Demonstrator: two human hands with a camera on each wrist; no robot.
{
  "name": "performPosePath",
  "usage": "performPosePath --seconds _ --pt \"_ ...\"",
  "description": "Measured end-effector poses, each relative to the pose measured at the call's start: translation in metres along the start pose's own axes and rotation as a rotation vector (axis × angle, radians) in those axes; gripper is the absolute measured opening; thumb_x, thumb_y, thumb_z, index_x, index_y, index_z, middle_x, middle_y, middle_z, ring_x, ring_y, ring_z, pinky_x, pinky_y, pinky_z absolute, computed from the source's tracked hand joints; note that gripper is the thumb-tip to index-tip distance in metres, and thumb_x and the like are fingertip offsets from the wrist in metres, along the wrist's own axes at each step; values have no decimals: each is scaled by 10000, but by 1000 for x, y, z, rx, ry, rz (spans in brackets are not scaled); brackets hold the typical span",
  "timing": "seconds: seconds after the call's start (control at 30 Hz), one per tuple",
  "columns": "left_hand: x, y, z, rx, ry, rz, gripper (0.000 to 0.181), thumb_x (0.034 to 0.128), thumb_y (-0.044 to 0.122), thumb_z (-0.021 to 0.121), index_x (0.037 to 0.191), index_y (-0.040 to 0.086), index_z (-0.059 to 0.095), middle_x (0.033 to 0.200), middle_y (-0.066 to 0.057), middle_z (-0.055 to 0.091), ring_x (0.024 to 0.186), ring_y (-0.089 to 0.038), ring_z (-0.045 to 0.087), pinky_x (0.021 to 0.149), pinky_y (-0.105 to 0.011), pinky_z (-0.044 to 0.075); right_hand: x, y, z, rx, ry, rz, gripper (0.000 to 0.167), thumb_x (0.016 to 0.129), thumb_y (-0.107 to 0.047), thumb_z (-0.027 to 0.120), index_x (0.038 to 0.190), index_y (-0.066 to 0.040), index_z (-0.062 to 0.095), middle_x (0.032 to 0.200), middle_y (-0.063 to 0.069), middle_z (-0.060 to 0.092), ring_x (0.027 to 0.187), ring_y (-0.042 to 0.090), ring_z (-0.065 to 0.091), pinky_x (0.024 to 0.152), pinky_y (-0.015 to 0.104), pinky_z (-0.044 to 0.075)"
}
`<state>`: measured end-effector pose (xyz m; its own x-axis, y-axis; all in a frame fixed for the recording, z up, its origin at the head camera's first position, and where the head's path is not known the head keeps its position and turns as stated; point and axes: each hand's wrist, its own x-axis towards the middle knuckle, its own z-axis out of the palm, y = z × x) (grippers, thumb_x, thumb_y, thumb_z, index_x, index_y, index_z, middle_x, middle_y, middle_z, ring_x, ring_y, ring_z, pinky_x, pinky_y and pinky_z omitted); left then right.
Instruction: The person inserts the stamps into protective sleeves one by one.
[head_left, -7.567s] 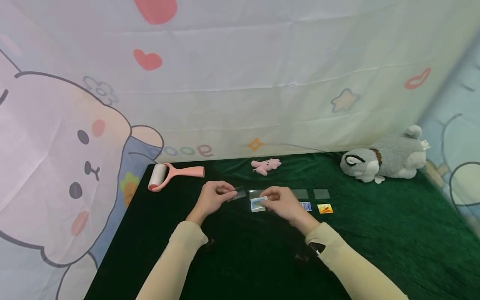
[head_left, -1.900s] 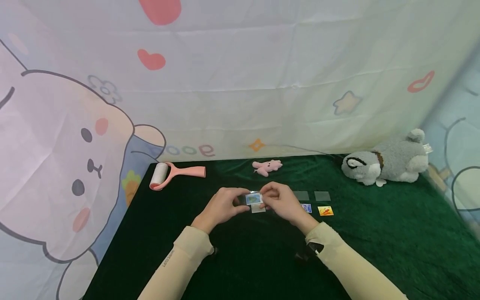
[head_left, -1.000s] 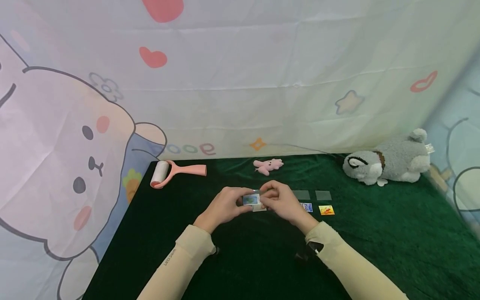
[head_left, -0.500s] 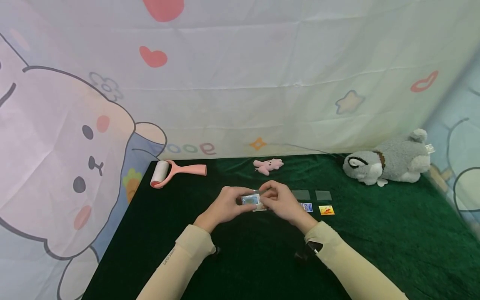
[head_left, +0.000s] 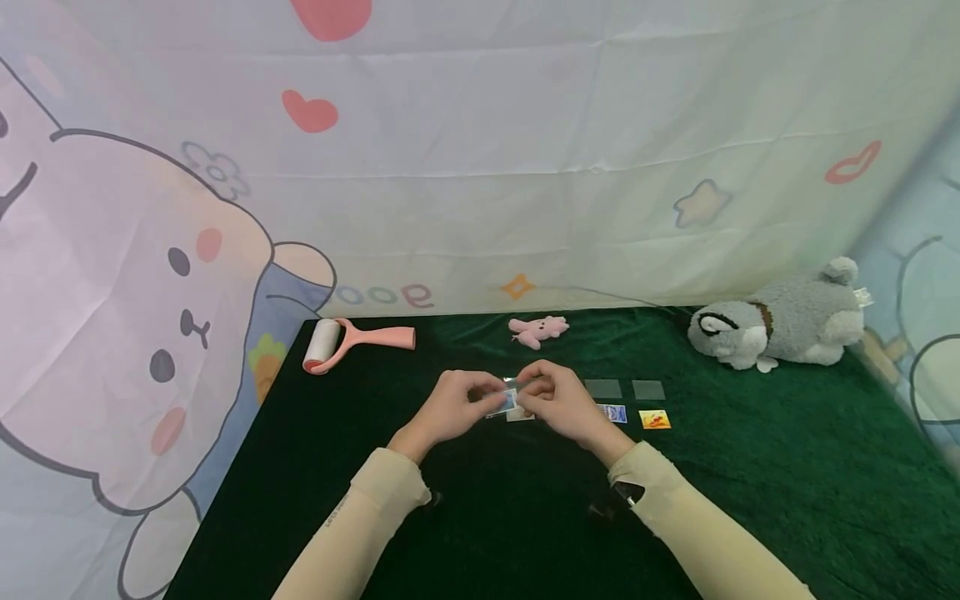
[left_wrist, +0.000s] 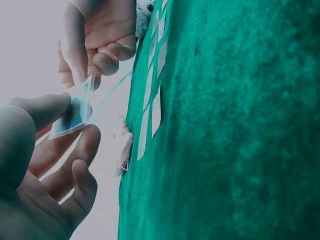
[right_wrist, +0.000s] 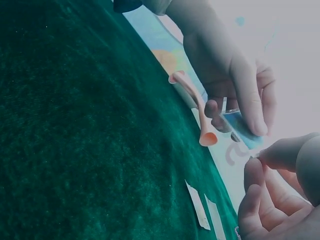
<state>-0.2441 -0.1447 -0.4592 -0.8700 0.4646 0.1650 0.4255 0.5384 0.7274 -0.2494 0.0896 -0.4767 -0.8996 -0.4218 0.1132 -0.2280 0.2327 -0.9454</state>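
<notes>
A small blue card in a clear sleeve (head_left: pixel 506 403) is held above the green cloth. The left hand (head_left: pixel 453 407) pinches it between thumb and fingers; the left wrist view shows the blue card (left_wrist: pixel 75 116) between them. At its other end the right hand (head_left: pixel 558 403) pinches the clear edge, and the right wrist view shows the right thumb and forefinger pressed together at the sleeve's corner. Beneath the hands lies a pale piece (head_left: pixel 521 414). To the right are a blue card (head_left: pixel 613 413), an orange-yellow card (head_left: pixel 655 419) and two clear sleeves (head_left: pixel 603 389).
A pink-handled roller (head_left: pixel 360 340) lies at the cloth's back left. Near the back edge is a small pink plush (head_left: pixel 538 331). A grey plush animal (head_left: pixel 780 325) lies at the back right. Behind the table hangs a printed curtain (head_left: pixel 480 167).
The left hand has turned the blue card from facing the head camera to a tilt, its thumb now over more of it. The right hand keeps its pinch, almost unmoved.
</notes>
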Motion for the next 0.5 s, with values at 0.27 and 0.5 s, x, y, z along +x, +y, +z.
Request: performPosePath --seconds 0.27,0.5 --pt "-3 -6 0 -44 21 -34 97 1004 244 745 1080 210 795 988 91 716 866 -149 640 782 -349 572 -1 -1 0 8 -4 6 266 1024 -91 665 1268 -3 612 1061 172 762 836 256 694 765 321 559" --pt "-3 -13 0 -74 45 -73 100 1004 262 746 1084 232 798 995 73 718 836 -175 653 769 -355 575 -1 0 -3 0 8 18 255 1024 -108 663 1253 -4 621 1071 157 759 878 297 715 816 376 589"
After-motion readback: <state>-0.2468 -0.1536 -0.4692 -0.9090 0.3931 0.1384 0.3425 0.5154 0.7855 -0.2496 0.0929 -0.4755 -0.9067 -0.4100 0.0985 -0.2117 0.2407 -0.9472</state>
